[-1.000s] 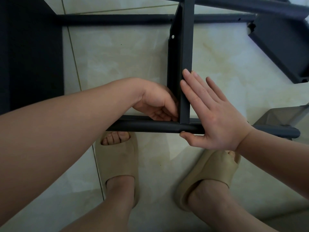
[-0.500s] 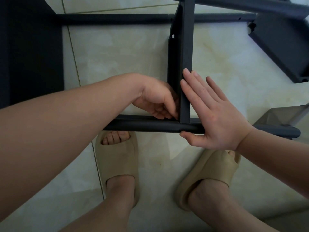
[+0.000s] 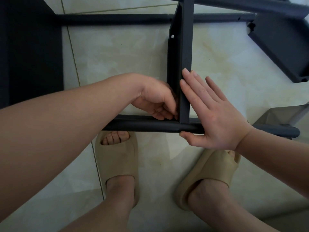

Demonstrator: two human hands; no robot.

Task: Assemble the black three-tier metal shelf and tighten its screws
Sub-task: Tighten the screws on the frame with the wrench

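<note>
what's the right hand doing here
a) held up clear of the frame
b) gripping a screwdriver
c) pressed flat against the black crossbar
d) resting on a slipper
c: the right hand lies flat with straight fingers against the side of the crossbar, its thumb at the lower edge of the tube.

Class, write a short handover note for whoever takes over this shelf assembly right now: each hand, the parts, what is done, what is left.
Left hand: fingers curled at the corner where the crossbar meets the near tube; what they pinch is hidden.
Right hand: flat, pressing the crossbar's right side.
Done: crossbar set between near tube and far tube.
Left: probably tighten this joint; the angled piece at upper right looks unfitted.
</note>
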